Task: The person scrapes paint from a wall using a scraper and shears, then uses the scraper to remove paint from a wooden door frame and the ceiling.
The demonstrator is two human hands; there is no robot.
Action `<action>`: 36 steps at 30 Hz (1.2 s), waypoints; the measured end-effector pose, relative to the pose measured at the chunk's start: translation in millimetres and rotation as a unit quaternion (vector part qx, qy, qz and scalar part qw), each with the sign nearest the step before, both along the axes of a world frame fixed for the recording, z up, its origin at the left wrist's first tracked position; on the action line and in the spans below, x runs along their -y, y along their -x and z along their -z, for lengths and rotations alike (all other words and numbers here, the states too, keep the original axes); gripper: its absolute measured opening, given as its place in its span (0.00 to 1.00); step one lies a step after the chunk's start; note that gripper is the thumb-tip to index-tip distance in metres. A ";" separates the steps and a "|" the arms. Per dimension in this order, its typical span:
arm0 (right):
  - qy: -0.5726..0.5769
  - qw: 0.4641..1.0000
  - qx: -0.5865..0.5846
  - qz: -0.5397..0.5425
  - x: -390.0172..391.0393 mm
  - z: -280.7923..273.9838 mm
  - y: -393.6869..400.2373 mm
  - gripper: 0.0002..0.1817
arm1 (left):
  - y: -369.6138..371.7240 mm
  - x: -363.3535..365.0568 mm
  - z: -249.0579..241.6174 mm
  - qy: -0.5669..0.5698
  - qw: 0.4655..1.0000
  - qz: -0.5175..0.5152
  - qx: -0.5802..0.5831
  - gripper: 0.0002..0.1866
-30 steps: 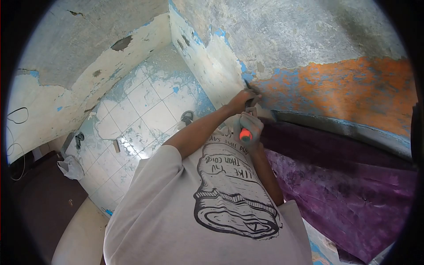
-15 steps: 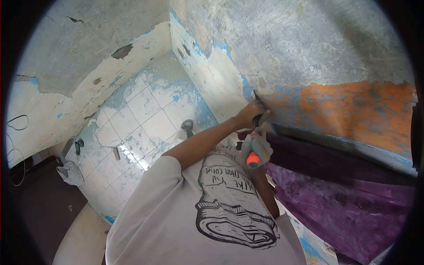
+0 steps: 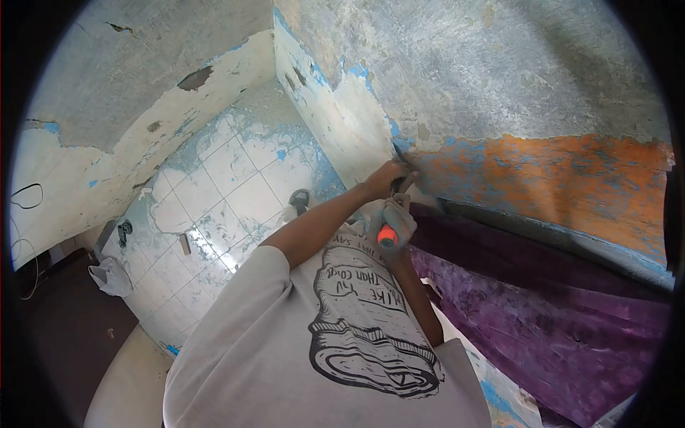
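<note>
Both of my hands are on a scraper with an orange-red handle [image 3: 387, 236]. My right hand [image 3: 398, 218], pale grey as if gloved or dusty, is wrapped round the handle. Farther up, my left hand [image 3: 387, 178] is closed round the front part of the tool, close to the wall. The dark tip of the scraper is at the wall [image 3: 357, 107], by the edge where white paint meets blue and orange patches. My fingers hide most of the blade.
A purple cloth [image 3: 542, 314] hangs below a ledge at right. Paint flakes litter the tiled floor [image 3: 232, 171]. A white plastic bag [image 3: 110, 277], a small block [image 3: 185, 244] and a dark sandal [image 3: 125, 232] lie at left. Part of my foot [image 3: 299, 200] shows.
Both hands and the scraper have moved left and slightly down along the wall, from the orange-blue patch toward the white paint. The grip is unchanged.
</note>
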State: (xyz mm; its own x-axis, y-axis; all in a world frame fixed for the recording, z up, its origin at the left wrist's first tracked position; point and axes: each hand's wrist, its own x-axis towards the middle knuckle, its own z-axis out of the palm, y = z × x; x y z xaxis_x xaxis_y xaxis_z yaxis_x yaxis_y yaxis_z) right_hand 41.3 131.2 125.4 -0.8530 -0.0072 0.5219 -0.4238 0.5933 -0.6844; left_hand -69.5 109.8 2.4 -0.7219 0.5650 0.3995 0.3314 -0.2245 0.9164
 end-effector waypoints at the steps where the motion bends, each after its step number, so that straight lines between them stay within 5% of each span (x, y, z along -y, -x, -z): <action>1: -0.024 0.999 0.009 0.027 2.7 -0.1 0.8 0.21 | -1.5 -5.0 -1.4 0.002 1.000 -0.001 0.001 0.16; 4: -0.035 0.992 -0.117 -0.004 7.2 -27.6 4.2 0.20 | -6.0 -19.1 -3.7 -0.075 0.994 -0.054 -0.057 0.16; 7: -0.007 0.997 -0.051 -0.061 -2.1 -19.3 1.0 0.21 | -2.3 -16.5 0.6 -0.056 0.991 -0.047 -0.115 0.16; 10: -0.045 0.997 -0.028 -0.054 1.9 -3.1 5.4 0.21 | -1.0 -0.3 3.2 0.044 0.996 -0.026 -0.069 0.14; 15: -0.040 0.995 -0.091 0.003 9.8 -17.2 0.6 0.21 | -3.5 -9.7 -14.1 -0.038 0.996 -0.029 -0.081 0.11; 20: -0.070 0.996 -0.060 -0.015 4.5 24.5 7.3 0.22 | -6.3 -5.5 13.6 0.011 0.999 -0.041 0.008 0.08; 24: -0.057 0.993 -0.105 0.000 14.8 -20.7 4.1 0.23 | -9.7 -8.5 -13.0 0.005 1.000 -0.009 -0.028 0.08; 27: 0.000 0.999 -0.023 -0.029 5.9 -0.3 -4.2 0.23 | -5.9 -5.7 -1.4 0.021 0.999 0.011 -0.026 0.09; 31: -0.067 0.994 -0.066 -0.058 13.6 -3.2 -2.6 0.23 | -15.3 -11.5 1.0 0.000 0.999 -0.045 0.026 0.09; 36: -0.040 0.994 -0.099 -0.003 0.8 -37.1 -9.0 0.21 | -17.1 -22.8 -21.0 -0.044 0.991 -0.043 -0.116 0.11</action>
State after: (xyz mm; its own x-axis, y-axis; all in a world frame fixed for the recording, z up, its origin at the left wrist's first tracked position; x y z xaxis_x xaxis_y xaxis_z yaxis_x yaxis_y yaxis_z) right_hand 50.3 130.4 162.5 -0.7333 -0.0603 0.6772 -0.5496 0.6389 -0.5383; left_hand -52.4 132.6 23.4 -0.6496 0.4604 0.6050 0.5522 -0.2613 0.7917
